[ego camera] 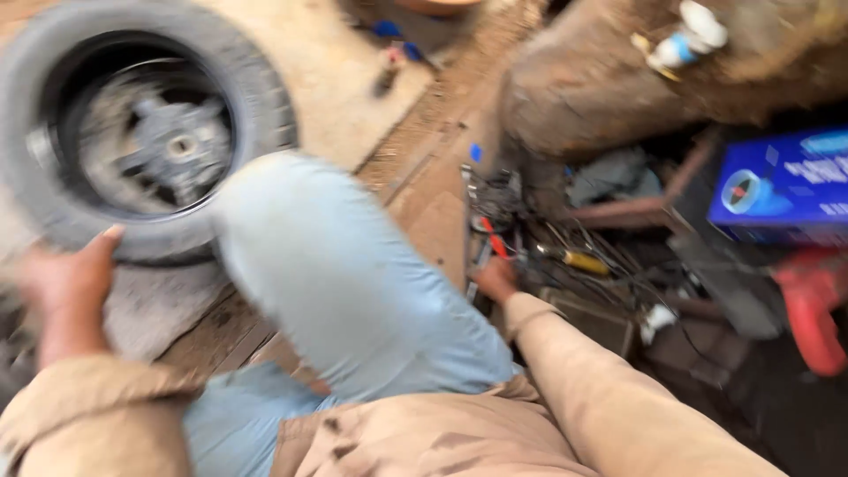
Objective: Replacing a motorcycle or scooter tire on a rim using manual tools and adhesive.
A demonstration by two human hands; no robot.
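Two bare hands at work, both blurred by motion. Left hand (66, 278), in a tan sleeve, pressed against the lower edge of a small black rubber tyre on a grey spoked wheel (141, 132); thumb raised along the tread, palm on the sidewall, fingers loosely spread rather than wrapped around; resting on it, not clenched. Tyre upright and leaning, above and just ahead of that hand, on pale worn boards.

Right hand (496, 278), arm stretched forward in the same tan sleeve, reaching into a heap of scattered hand tools (512, 230) just beyond its fingertips. Fingers curled down among the tools; too blurred to tell whether anything is gripped or how far open. Red-handled pliers (493, 237) just above the knuckles, yellow-handled screwdriver (579, 260) a little to the right of them.

Between the hands, a bent knee in light blue jeans (344, 274). Well off to the right of the right hand, a blue cardboard box (782, 185) and a red plastic object (813, 305) below it.
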